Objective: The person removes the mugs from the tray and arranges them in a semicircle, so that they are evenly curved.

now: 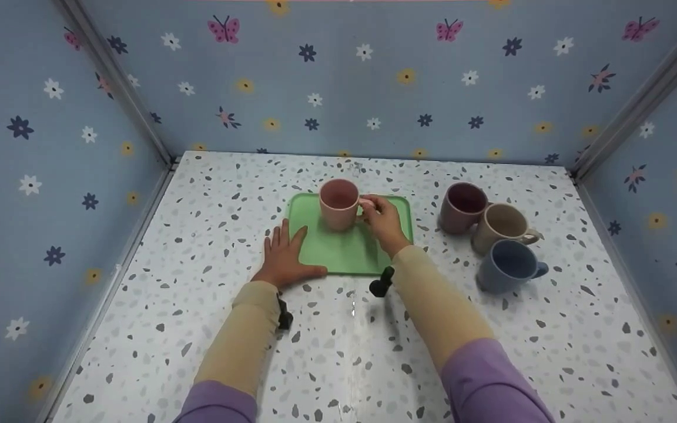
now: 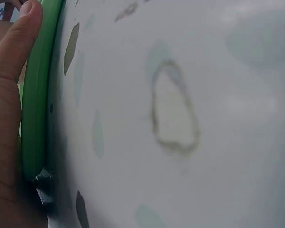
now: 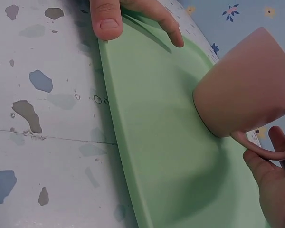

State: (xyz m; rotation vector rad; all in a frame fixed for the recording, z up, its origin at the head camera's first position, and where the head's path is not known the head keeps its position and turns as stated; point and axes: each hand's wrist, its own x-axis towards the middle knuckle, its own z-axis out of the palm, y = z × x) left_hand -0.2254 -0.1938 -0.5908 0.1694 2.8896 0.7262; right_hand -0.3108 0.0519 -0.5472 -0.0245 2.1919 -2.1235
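Observation:
A pink mug [image 1: 339,205] is at the upper middle of a green tray [image 1: 338,252], its handle pointing right. My right hand [image 1: 383,223] grips that handle; the right wrist view shows the fingers around the handle [image 3: 261,151] and the mug's base at the tray surface. At the tray's near left corner rests my left hand [image 1: 285,258], fingers spread along the left side and thumb along the front rim. In the left wrist view the thumb [image 2: 14,45] lies against the tray's green edge [image 2: 38,95].
Right of the tray stand three mugs close together: a maroon mug [image 1: 456,220], a beige mug [image 1: 488,235] and a blue mug [image 1: 500,276]. The speckled white table [image 1: 197,235] is bounded by flower-patterned walls [image 1: 338,82] at the back and both sides.

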